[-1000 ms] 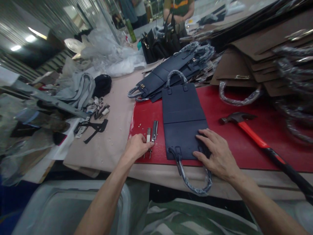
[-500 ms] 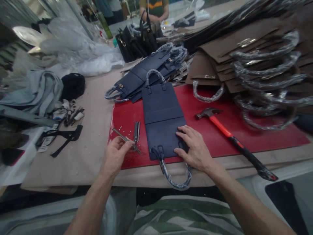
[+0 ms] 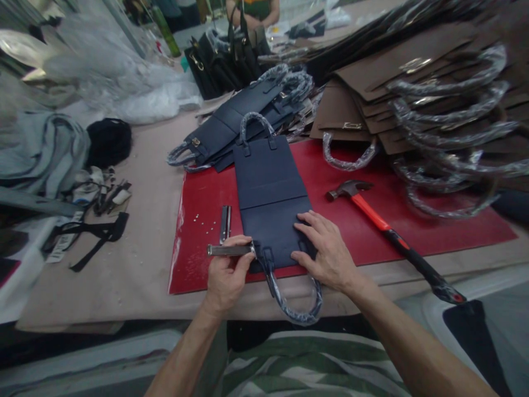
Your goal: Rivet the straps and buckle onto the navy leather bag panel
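A dark blue leather bag panel (image 3: 270, 184) lies flat, with plastic-wrapped handles at both ends; the near handle (image 3: 300, 317) hangs toward me over the table edge. My left hand (image 3: 227, 275) pinches a slim metal bar tool (image 3: 229, 250) between thumb and fingers. The tool lies sideways, its right end against the panel's lower left edge beside a handle tab. My right hand (image 3: 324, 251) rests on the panel's lower right part with fingers spread, holding nothing. Beside the panel on the left is another narrow metal piece (image 3: 225, 223), with several tiny light bits nearby.
Under the panel lies a red mat (image 3: 194, 193). A claw hammer (image 3: 392, 234) rests to the right, below stacked brown bag panels (image 3: 372, 88). More blue panels (image 3: 235, 121) lie behind. Black straps (image 3: 103, 234) and clear plastic (image 3: 144, 88) are leftward; a person (image 3: 256, 14) is at the back.
My left hand has moved right with the metal tool, from over the mat to the panel's left edge, turning the tool nearly level. My right hand has stayed on the panel.
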### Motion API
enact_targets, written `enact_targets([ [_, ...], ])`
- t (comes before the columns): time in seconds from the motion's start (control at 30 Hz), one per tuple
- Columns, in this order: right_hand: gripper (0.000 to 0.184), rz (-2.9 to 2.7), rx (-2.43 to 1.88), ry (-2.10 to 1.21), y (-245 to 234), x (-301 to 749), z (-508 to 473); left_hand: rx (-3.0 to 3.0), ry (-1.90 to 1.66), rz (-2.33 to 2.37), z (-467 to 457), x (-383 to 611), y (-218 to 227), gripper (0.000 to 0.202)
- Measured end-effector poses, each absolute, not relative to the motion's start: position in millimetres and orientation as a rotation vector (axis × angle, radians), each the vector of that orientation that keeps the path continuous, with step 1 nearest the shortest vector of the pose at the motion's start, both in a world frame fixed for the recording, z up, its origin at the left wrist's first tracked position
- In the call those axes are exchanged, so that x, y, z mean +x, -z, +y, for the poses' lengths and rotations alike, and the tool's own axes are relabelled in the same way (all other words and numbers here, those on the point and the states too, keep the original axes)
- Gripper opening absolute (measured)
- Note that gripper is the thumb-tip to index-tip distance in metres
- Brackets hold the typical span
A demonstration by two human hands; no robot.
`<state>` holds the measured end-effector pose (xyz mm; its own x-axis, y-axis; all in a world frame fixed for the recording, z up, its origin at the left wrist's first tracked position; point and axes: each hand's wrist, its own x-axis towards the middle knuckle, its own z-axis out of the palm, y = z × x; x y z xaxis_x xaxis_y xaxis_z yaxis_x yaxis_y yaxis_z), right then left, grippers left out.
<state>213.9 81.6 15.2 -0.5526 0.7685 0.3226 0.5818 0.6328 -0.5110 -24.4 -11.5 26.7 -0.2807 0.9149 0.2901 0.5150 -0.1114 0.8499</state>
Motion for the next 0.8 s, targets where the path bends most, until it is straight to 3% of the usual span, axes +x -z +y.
enact_targets([
  [0.3, 0.054, -2.323, -1.052, -0.478, -16.3, 214.2, 81.6, 1.356, -1.375, 1.712, -8.4, -22.0, -33.1, 0.015],
  [0.5, 0.053, -2.325, -1.031, -0.453, -14.4, 214.7, 82.7, 1.282, -1.268, 1.993, -4.4, -54.8, -48.6, 0.023],
  [0.63, 0.05, -2.322, -0.997, -0.378, -9.2, 215.4, 85.7, 1.288, -0.99, 2.159, 10.8, -91.8, -59.6, 0.021],
  [0.8, 0.049, -2.323, -0.943, -0.304, -4.9, 215.8, 89.8, 1.487, -0.369, 2.511, 35.2, -104.8, -67.4, 0.015],
])
